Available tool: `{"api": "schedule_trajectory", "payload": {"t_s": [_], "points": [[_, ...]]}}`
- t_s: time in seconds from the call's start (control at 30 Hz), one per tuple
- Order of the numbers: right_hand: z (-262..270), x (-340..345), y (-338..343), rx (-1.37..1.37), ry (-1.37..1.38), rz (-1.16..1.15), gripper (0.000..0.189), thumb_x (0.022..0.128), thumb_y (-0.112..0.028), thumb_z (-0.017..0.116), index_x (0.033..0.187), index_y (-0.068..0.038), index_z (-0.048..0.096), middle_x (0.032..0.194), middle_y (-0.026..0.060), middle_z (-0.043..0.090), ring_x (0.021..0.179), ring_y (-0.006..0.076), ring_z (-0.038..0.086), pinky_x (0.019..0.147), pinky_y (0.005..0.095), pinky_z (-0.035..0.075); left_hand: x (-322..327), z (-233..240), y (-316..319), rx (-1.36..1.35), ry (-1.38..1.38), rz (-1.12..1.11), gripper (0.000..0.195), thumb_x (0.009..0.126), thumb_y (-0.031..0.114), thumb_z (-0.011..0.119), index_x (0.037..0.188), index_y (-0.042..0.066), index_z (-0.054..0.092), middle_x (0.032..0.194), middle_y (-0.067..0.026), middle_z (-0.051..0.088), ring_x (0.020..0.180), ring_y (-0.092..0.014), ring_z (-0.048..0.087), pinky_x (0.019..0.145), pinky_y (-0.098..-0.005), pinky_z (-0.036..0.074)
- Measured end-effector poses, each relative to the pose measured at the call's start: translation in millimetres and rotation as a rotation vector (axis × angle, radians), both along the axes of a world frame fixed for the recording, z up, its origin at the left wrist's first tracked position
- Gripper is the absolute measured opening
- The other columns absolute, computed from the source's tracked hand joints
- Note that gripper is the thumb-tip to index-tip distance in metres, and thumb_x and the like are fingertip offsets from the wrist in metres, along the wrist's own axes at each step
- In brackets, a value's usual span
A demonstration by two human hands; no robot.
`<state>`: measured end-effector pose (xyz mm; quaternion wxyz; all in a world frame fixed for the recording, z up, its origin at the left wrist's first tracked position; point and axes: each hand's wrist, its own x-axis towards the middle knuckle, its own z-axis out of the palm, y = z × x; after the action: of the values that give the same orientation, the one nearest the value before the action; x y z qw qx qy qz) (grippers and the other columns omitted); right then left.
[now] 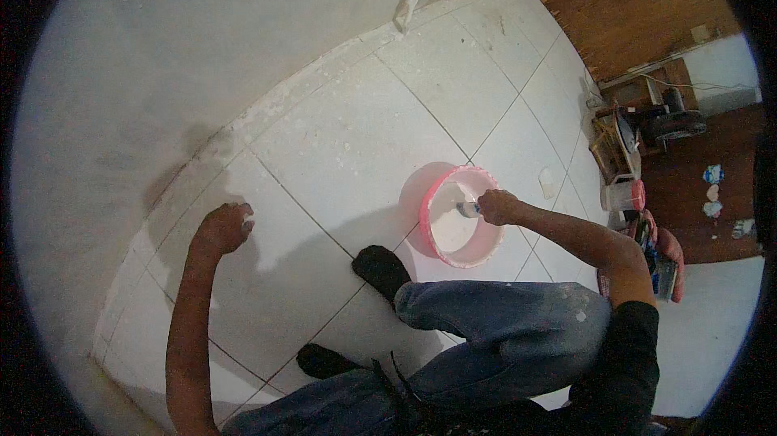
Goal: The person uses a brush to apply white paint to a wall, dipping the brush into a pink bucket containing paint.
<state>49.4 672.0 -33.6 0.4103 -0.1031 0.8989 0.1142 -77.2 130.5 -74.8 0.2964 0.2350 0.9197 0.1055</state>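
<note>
My right hand (pixel 499 207) is closed around the handle of a brush (pixel 468 210), whose head is over or in the white liquid (pixel 450 221) in a pink plastic basin (pixel 427 217). The basin stands on the white tiled floor, just beyond my sock-covered foot. At the left, near the wall, my left hand (pixel 227 228) is held with curled fingers. Something small and white shows at its fingertips; whether it is an object or paint cannot be told.
A white bottle-like object with a blue end (pixel 411 5) leans at the wall's base. White specks mark the tiles (pixel 340 132). At the right are a lidded clear plastic container (pixel 622 195), a fan-like object (pixel 677 125) and a wooden door or panel (pixel 637 5).
</note>
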Motion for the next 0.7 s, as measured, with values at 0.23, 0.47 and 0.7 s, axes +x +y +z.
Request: {"api": "schedule_trajectory", "payload": {"t_s": [0.23,0.47,0.7], "points": [[15,-26,0,0.053,-0.037,0.007,0.026,0.074,-0.024,0.052,0.080,-0.002,0.064,0.086,0.0185,0.063,0.083,0.0316,0.063,0.071,0.0443,0.050,10,1,-17,-0.096,-0.039,-0.019,0.028,0.086,0.024,0.053,0.109,0.007,0.054,0.104,-0.0137,0.059,0.099,-0.028,0.056,0.087,-0.0405,0.045],[46,-59,-18,0.215,0.120,-0.147,0.026,0.074,-0.018,0.052,0.089,0.000,0.062,0.090,0.0218,0.061,0.087,0.0357,0.061,0.074,0.0462,0.050,25,8,-36,-0.138,-0.078,0.073,0.030,0.085,0.024,0.054,0.110,0.008,0.054,0.106,-0.0134,0.059,0.100,-0.028,0.056,0.088,-0.0403,0.044],[15,-37,-9,0.070,0.081,0.050,0.020,0.075,-0.019,0.052,0.076,-0.005,0.067,0.073,0.0179,0.064,0.074,0.0311,0.064,0.068,0.0424,0.051,21,4,-42,-0.081,-0.001,0.058,0.033,0.083,0.030,0.053,0.109,0.009,0.055,0.108,-0.0134,0.058,0.099,-0.030,0.055,0.088,-0.0419,0.043]]}}
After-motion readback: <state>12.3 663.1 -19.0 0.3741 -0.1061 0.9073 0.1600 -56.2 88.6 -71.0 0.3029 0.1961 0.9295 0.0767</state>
